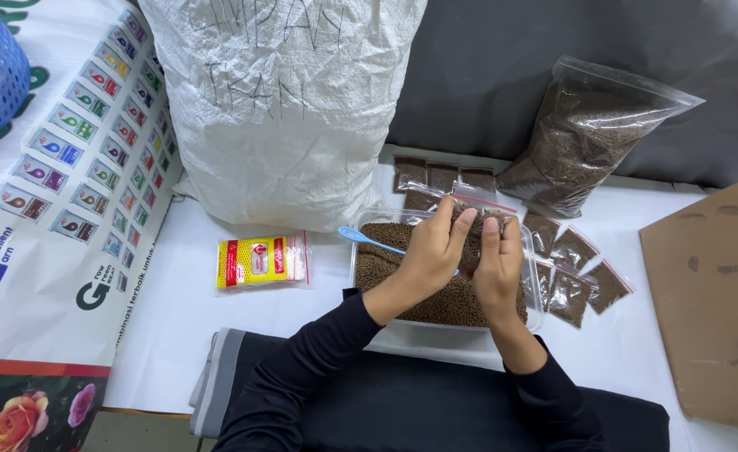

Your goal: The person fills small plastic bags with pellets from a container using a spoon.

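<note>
Two hands, left hand and right hand, pinch one small pellet bag over tub; tilting risks spillage.

Both arms reach forward from the bottom of the view, in long black sleeves that end just below the wrists. The forearms angle towards each other, so the two hands meet in front of the body. The left hand lies palm down, tilted to the right, its fingers stretched forward and curled at the tips in a pinching hold. The right hand sits just beside it, touching it, back upward, fingers pointing forward and bent down at the ends. Both wrists are bare and nearly straight.
</note>
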